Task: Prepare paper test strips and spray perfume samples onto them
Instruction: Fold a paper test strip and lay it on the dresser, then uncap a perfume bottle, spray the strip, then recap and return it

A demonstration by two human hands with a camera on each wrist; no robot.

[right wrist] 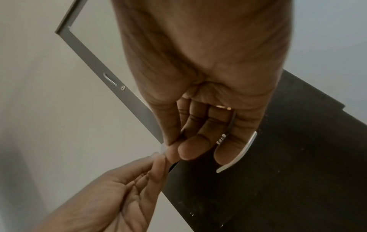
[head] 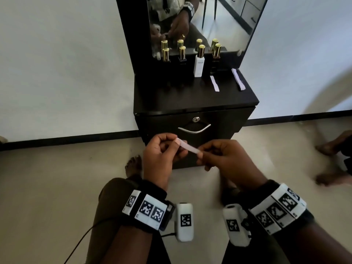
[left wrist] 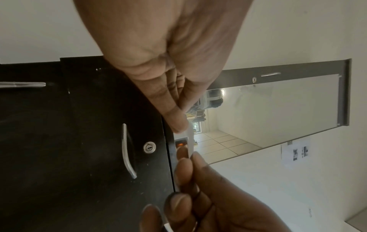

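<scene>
A narrow white paper strip (head: pixel 187 146) stretches between both hands in front of the black cabinet's drawer. My left hand (head: pixel 162 147) pinches its left end and my right hand (head: pixel 219 155) pinches its right end. In the left wrist view the strip (left wrist: pixel 189 139) runs edge-on between the two sets of fingertips. In the right wrist view only a small white bit of strip (right wrist: pixel 163 148) shows at the pinch. Two more strips (head: pixel 214 83) (head: pixel 238 79) lie on the cabinet top. Several gold-capped perfume bottles stand before the mirror, one of them white (head: pixel 198 63).
The black cabinet (head: pixel 194 100) stands against a pale wall, with a silver drawer handle (head: pixel 194 129) and a lock. A mirror (head: pixel 200 21) rises behind the bottles. My knees and bare feet are on the tiled floor. Another person's bare feet (head: pixel 331 161) are at the right.
</scene>
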